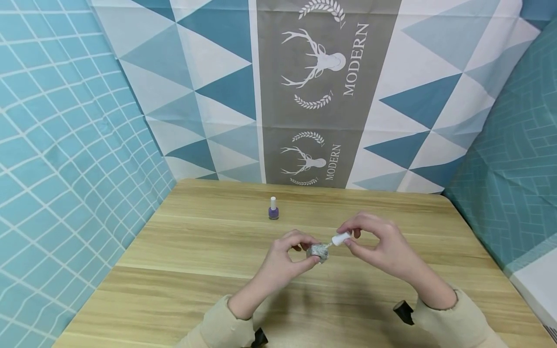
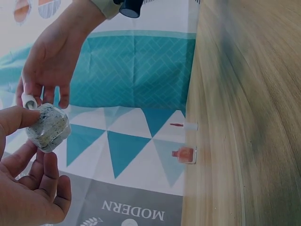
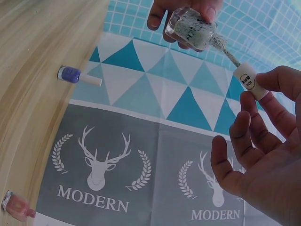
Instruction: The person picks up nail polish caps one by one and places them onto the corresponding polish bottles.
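Observation:
My left hand pinches a clear nail polish bottle of white polish with dark specks, tilted and lifted above the table. Between thumb and fingers of my right hand is the bottle's white cap, off the bottle. The brush, coated with speckled polish, points from the cap to the bottle's open neck, its tip at or just inside the mouth. In the right wrist view the cap bears small dark print.
A capped purple nail polish bottle stands towards the back of the wooden table. The left wrist view shows an uncapped pink bottle beside a white cap with its brush upright. Patterned cloths hang behind and at the sides.

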Action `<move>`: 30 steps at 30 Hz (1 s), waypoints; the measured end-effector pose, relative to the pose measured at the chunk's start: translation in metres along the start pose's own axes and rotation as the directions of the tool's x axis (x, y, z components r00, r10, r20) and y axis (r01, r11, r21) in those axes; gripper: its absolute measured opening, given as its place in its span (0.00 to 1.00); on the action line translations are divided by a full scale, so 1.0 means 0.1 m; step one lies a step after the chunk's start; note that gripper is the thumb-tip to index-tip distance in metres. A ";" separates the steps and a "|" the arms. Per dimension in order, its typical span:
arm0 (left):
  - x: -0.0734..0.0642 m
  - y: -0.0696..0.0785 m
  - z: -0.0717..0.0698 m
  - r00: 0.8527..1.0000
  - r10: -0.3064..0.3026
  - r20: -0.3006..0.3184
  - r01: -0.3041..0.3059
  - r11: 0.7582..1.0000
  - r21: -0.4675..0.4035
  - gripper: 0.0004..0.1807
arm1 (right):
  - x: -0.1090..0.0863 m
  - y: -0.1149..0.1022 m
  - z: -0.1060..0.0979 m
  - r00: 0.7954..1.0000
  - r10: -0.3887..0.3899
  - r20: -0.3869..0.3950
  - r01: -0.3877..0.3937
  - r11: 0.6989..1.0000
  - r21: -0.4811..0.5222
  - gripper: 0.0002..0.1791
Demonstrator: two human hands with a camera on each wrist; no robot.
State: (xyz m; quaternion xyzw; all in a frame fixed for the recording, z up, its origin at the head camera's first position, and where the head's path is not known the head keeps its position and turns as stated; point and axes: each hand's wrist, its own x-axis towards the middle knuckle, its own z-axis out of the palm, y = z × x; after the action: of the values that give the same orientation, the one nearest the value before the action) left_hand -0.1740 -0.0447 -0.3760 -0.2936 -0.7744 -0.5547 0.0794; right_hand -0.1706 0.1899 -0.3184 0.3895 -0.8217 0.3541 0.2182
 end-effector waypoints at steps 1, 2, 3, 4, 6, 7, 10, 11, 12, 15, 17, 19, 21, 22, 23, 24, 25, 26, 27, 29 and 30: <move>0.00 0.00 0.00 1.000 0.002 0.001 -0.002 1.000 -0.002 0.13 | 0.00 0.00 0.00 1.000 -0.005 0.003 0.005 1.000 0.002 0.20; 0.00 0.00 0.00 1.000 0.004 0.002 -0.004 1.000 -0.003 0.13 | 0.01 -0.01 0.00 1.000 -0.007 0.006 0.007 1.000 0.004 0.20; 0.00 0.00 0.00 1.000 0.006 0.003 -0.006 1.000 -0.004 0.13 | 0.01 -0.01 0.01 1.000 -0.011 0.008 0.011 1.000 0.008 0.20; 0.00 0.00 0.00 1.000 0.007 0.004 -0.007 1.000 -0.005 0.13 | 0.01 -0.01 0.01 1.000 -0.012 0.011 0.011 1.000 0.010 0.19; 0.00 0.02 0.00 1.000 0.007 0.006 -0.007 1.000 -0.004 0.13 | 0.01 -0.01 0.03 1.000 -0.016 0.015 0.015 1.000 0.017 0.19; 0.00 0.02 0.00 1.000 0.007 0.007 -0.007 1.000 -0.001 0.13 | 0.01 -0.01 0.03 1.000 -0.015 0.018 0.014 1.000 0.021 0.19; 0.00 0.03 0.01 1.000 0.002 0.012 -0.002 1.000 -0.002 0.13 | 0.00 0.00 0.05 1.000 -0.007 0.028 0.007 1.000 0.020 0.19; 0.00 0.03 0.01 1.000 0.000 0.013 0.000 1.000 -0.001 0.13 | 0.00 0.00 0.05 0.999 -0.004 0.033 0.003 1.000 0.021 0.19; 0.00 0.03 0.01 1.000 -0.001 0.014 0.001 1.000 -0.001 0.13 | 0.00 0.00 0.05 0.999 0.001 0.037 -0.002 1.000 0.020 0.19; 0.01 0.03 0.02 1.000 -0.001 0.015 0.001 1.000 -0.002 0.13 | -0.01 0.01 0.07 0.998 0.023 0.052 -0.024 0.999 0.023 0.19; 0.01 0.03 0.03 1.000 0.001 0.015 -0.001 1.000 -0.005 0.13 | -0.01 0.01 0.07 0.998 0.038 0.057 -0.040 0.999 0.028 0.19; 0.01 0.03 0.03 1.000 -0.002 0.016 0.002 1.000 -0.012 0.13 | -0.01 0.00 0.07 0.997 0.053 0.063 -0.055 0.998 0.035 0.19; 0.02 0.03 0.03 1.000 -0.011 0.018 0.012 1.000 -0.021 0.13 | -0.01 0.00 0.07 0.995 0.067 0.068 -0.070 0.996 0.047 0.19; 0.02 0.04 0.03 1.000 -0.018 0.019 0.019 1.000 -0.023 0.13 | -0.01 0.00 0.08 0.995 0.073 0.072 -0.077 0.996 0.054 0.19; 0.02 0.04 0.03 0.999 -0.026 0.022 0.026 0.999 -0.027 0.13 | -0.01 0.01 0.08 0.994 0.077 0.077 -0.082 0.995 0.064 0.19; 0.03 0.04 0.04 0.999 -0.034 0.025 0.035 0.999 -0.031 0.13 | -0.01 0.01 0.08 0.993 0.082 0.083 -0.089 0.993 0.076 0.19; 0.03 0.04 0.04 0.999 -0.042 0.029 0.043 0.998 -0.036 0.13 | -0.01 0.01 0.09 0.992 0.087 0.087 -0.095 0.991 0.093 0.18; 0.03 0.03 0.04 0.998 -0.049 0.032 0.050 0.998 -0.042 0.12 | -0.01 0.02 0.09 0.991 0.092 0.093 -0.102 0.989 0.110 0.18; 0.03 0.03 0.04 0.998 -0.054 0.034 0.056 0.997 -0.047 0.12 | 0.00 0.02 0.09 0.990 0.097 0.099 -0.109 0.986 0.128 0.18; 0.04 0.02 0.04 0.997 -0.060 0.039 0.062 0.996 -0.056 0.12 | 0.00 0.04 0.11 0.989 0.104 0.109 -0.121 0.978 0.172 0.17; 0.04 0.02 0.04 0.997 -0.063 0.041 0.065 0.996 -0.060 0.12 | 0.00 0.05 0.12 0.988 0.105 0.112 -0.125 0.973 0.195 0.16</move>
State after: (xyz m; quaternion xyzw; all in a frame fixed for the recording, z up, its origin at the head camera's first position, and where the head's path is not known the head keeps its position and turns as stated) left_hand -0.1750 -0.0391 -0.3742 -0.2815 -0.7675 -0.5747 0.0376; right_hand -0.1751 0.1834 -0.3282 0.3785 -0.8128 0.4275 0.1150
